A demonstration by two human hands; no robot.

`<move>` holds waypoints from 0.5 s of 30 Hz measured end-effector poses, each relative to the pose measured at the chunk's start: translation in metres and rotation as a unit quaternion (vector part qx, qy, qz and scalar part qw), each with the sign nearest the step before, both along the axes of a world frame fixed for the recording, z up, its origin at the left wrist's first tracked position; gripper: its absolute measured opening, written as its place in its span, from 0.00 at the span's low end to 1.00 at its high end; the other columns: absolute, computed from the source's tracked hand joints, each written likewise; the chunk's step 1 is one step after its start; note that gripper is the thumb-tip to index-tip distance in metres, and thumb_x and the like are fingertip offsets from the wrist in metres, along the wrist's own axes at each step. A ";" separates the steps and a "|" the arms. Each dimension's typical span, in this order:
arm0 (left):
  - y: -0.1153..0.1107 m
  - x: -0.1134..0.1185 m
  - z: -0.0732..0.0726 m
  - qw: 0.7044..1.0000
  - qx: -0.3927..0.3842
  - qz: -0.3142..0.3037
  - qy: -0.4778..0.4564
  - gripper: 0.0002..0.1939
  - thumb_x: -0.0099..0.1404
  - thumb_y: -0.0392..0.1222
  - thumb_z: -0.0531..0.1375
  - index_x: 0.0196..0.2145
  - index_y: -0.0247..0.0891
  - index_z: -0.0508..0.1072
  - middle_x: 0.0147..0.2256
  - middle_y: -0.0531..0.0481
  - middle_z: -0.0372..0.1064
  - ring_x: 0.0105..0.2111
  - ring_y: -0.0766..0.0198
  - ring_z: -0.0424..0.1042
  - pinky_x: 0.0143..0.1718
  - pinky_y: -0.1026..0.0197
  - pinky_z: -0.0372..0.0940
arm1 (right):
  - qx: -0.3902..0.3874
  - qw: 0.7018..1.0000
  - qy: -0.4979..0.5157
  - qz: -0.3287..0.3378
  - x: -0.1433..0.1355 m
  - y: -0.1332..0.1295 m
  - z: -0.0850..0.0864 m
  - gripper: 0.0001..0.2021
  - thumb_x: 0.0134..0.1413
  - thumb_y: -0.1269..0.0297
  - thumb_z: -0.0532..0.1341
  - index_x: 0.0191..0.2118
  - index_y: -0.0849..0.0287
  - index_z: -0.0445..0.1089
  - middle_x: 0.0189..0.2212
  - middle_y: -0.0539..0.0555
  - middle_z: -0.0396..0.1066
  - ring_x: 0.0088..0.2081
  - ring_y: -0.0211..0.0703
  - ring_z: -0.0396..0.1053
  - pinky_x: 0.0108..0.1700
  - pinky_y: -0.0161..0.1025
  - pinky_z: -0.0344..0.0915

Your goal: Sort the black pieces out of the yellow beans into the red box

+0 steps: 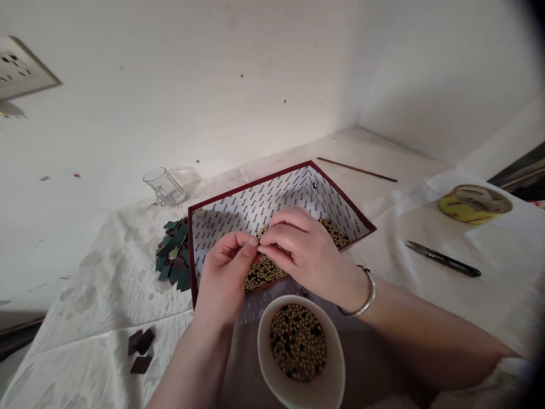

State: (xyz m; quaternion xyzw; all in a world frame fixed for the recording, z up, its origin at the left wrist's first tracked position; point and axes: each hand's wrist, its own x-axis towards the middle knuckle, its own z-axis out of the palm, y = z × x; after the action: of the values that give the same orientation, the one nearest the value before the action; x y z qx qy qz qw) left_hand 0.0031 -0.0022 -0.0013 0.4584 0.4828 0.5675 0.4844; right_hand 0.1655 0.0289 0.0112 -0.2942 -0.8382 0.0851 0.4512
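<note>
My left hand and my right hand meet above a red-rimmed box, fingertips pinched close together. Something small and dark shows between the fingertips, too small to name. Inside the box, whose white lining bears printed words, lie many small tan and dark beads. Closer to me, below my hands, stands a white tub partly filled with similar tan and dark beads. A silvery bangle circles my right wrist.
Dark green diamond-shaped pieces are heaped left of the box. Several dark brown pieces lie nearer. A clear glass cup stands by the wall. To the right are a thin stick, a black-handled knife and a yellow tape roll.
</note>
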 end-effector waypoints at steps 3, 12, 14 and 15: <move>0.000 0.000 0.001 1.000 -0.009 -0.002 -0.016 0.06 0.61 0.43 0.65 0.29 0.40 0.76 0.27 0.55 0.69 0.29 0.69 0.66 0.34 0.66 0.62 | 0.021 1.000 -0.008 -0.008 0.000 0.002 -0.005 0.08 0.64 0.67 0.57 0.34 0.61 0.71 0.36 0.54 0.69 0.40 0.41 0.64 0.46 0.41 0.64; 0.002 -0.002 -0.001 1.000 -0.006 0.002 -0.004 0.07 0.62 0.44 0.65 0.29 0.39 0.76 0.26 0.55 0.69 0.29 0.68 0.64 0.34 0.65 0.62 | 0.012 1.000 0.000 0.000 0.000 0.002 -0.006 0.06 0.63 0.70 0.57 0.35 0.62 0.71 0.36 0.54 0.68 0.40 0.41 0.64 0.46 0.40 0.64; 0.001 -0.002 -0.001 1.000 -0.007 0.001 -0.001 0.07 0.62 0.44 0.65 0.29 0.40 0.76 0.26 0.55 0.69 0.29 0.68 0.65 0.34 0.65 0.61 | 0.003 1.000 0.000 0.002 0.000 0.002 -0.006 0.06 0.63 0.70 0.58 0.34 0.61 0.70 0.35 0.54 0.67 0.40 0.41 0.64 0.46 0.40 0.63; 0.001 -0.002 -0.001 1.000 -0.007 0.001 -0.001 0.07 0.62 0.44 0.65 0.29 0.40 0.76 0.26 0.55 0.69 0.29 0.69 0.65 0.34 0.65 0.61 | -0.002 1.000 0.001 0.003 -0.001 0.003 -0.006 0.05 0.62 0.70 0.59 0.34 0.61 0.70 0.35 0.53 0.67 0.40 0.41 0.64 0.46 0.40 0.63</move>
State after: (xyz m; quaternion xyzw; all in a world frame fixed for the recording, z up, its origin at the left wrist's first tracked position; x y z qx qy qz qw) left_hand 0.0013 -0.0008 -0.0023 0.4538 0.4872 0.5650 0.4873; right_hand 0.1649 0.0318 0.0057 -0.2926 -0.8386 0.0880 0.4510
